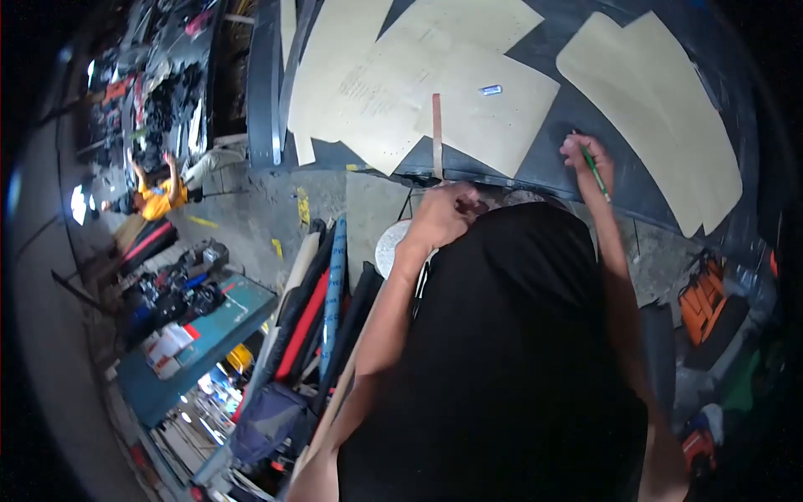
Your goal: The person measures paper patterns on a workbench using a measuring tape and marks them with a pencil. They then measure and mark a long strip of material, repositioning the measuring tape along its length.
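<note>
My right hand is closed around a slim green pencil, over the dark sheet material on the table. Its fingers are between two groups of tan pattern pieces. By the table's near edge, my left hand has its fingers curled in; whatever they hold, if anything, is hidden. Just beyond it, a narrow brown strip lies across the overlapping tan pattern pieces, which carry faint writing and small holes. A small blue-and-white object rests on them. Another large tan pattern piece lies to the right.
Rolls of material stand to my left beside a dark backpack. Farther left are a teal table with items on it and a person in a yellow shirt. Orange-and-black items sit at lower right.
</note>
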Available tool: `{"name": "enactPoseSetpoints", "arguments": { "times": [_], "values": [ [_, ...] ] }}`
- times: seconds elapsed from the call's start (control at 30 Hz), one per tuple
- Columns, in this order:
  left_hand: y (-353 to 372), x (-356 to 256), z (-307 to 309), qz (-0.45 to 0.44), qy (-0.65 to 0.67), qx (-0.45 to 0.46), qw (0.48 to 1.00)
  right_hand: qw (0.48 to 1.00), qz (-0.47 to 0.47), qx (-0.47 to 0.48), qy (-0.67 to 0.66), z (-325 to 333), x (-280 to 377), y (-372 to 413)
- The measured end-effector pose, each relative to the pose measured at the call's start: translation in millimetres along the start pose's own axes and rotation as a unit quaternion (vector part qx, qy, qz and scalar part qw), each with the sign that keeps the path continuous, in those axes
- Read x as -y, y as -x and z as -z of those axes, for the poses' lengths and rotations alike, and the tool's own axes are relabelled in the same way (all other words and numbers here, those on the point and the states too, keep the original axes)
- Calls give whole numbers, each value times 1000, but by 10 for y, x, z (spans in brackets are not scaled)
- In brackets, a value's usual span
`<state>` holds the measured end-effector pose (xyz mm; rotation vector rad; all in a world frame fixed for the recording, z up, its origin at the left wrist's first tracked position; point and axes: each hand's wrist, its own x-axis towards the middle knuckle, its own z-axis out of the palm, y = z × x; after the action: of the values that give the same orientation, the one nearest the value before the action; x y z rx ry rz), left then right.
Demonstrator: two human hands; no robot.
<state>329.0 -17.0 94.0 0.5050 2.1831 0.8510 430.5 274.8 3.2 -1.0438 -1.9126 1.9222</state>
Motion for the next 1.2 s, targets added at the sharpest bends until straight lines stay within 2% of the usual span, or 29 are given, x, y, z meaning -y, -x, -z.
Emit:
{"name": "enactPoseSetpoints", "arguments": {
  "times": [0.1, 0.2, 0.27, 0.47, 0.53, 0.63, 0.77, 0.87, 1.0, 1.13, 1.2],
  "values": [
    [-104, -236, -6, -18, 24, 5, 1000, 992, 33, 113, 51, -168, 0, 79],
    [-155, -373, 8, -33, 162, 58, 984, 985, 37, 151, 79, -298, 87, 148],
    [-150, -439, 25, -37, 202, 63, 977, 981, 41, 167, 95, -376, 164, 153],
    [-1, -639, 162, -67, 347, 141, 925, 952, 42, 303, 15, -645, 680, 158],
    [30, -637, 192, -74, 344, 117, 929, 943, 35, 331, -2, -754, 807, 210],
    [46, -595, 259, -88, 334, 71, 936, 925, -27, 378, -24, -879, 935, 308],
    [67, -447, 383, -62, 291, 17, 955, 905, -91, 416, 9, -838, 556, 281],
    [95, -361, 405, -18, 230, -12, 973, 885, -81, 458, 29, -827, 779, 336],
    [60, -313, 330, -10, 242, -8, 970, 871, -52, 485, 60, -792, 810, 362],
    [-36, -271, 177, -64, 256, 2, 964, 872, -39, 485, 51, -756, 704, 371],
    [-54, -268, 138, -61, 256, 1, 965, 872, -38, 486, 42, -735, 675, 369]
  ]
}}
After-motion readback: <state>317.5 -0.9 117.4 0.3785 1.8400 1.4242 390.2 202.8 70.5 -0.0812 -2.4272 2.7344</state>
